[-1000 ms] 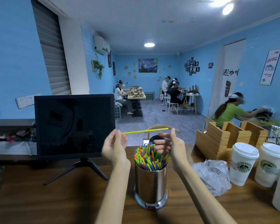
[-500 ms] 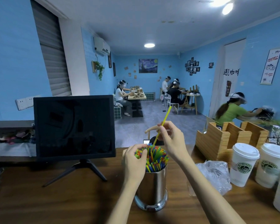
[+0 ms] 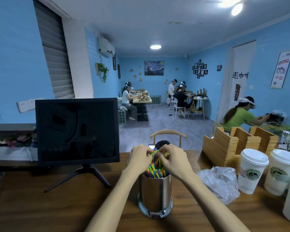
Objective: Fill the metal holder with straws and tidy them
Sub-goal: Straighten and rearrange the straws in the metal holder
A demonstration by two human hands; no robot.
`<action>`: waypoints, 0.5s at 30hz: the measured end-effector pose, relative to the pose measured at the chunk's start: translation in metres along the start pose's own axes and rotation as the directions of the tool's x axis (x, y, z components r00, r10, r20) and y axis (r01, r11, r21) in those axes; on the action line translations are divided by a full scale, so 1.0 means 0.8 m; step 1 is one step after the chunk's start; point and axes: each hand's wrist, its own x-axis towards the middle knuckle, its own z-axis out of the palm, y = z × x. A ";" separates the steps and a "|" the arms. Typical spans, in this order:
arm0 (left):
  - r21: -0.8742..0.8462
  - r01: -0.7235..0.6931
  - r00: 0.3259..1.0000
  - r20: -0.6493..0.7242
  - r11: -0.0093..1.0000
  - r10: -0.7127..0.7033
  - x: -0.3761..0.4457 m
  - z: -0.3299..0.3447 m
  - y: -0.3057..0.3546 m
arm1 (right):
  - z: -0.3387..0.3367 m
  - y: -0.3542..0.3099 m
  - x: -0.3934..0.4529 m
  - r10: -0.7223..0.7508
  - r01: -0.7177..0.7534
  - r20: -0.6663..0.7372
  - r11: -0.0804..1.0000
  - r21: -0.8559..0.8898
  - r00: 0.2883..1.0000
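the desk (image 3: 40, 206) carries everything here, and on it, straight ahead and near the front edge, stands the holder (image 3: 155, 196), a shiny steel cylinder on a wider foot. it looks stiff and fairly weighty, likely slick to the touch, and steady enough if pressed from above; to shift it, take it round the wall, low down. it is packed with straws (image 3: 155, 169), many colours, their tops bunched above the rim. these will be very light, thin and bendy, easy to kink or flick out, so they are best gathered from both sides near the tops and tapped level, not squeezed hard.

the left hand (image 3: 139, 160) and right hand (image 3: 174, 162) close in on the bunch from either side, fingers curled over the tops; each grip looks to be pinching or cupping straws, though exactly which ones is hidden.

around: a dark monitor (image 3: 77, 129) on a tripod foot to the left, well apart. a wooden organiser (image 3: 228, 148) at the right rear, lidded paper cups (image 3: 253, 171) beside it, and a crumpled plastic bag (image 3: 219, 183) just right of the holder, near the right forearm. the bag is the likeliest thing to be brushed.
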 end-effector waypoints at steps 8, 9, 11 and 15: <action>0.165 0.045 0.999 -0.006 0.985 -0.045 0.015 -0.013 0.017 | 0.003 -0.009 0.002 0.103 -0.100 0.058 0.994 -0.043 0.993; 0.162 0.041 0.999 -0.020 0.986 -0.038 0.015 -0.012 0.016 | 0.002 -0.009 0.002 0.097 -0.095 0.059 0.995 -0.037 0.994; 0.155 0.033 0.999 -0.045 0.987 -0.026 0.013 -0.011 0.014 | 0.000 -0.007 0.001 0.093 -0.093 0.055 0.996 -0.008 0.994; 0.105 0.010 0.994 -0.113 0.994 0.002 0.011 -0.018 0.013 | -0.005 -0.006 0.000 0.086 -0.090 0.064 0.994 0.066 0.994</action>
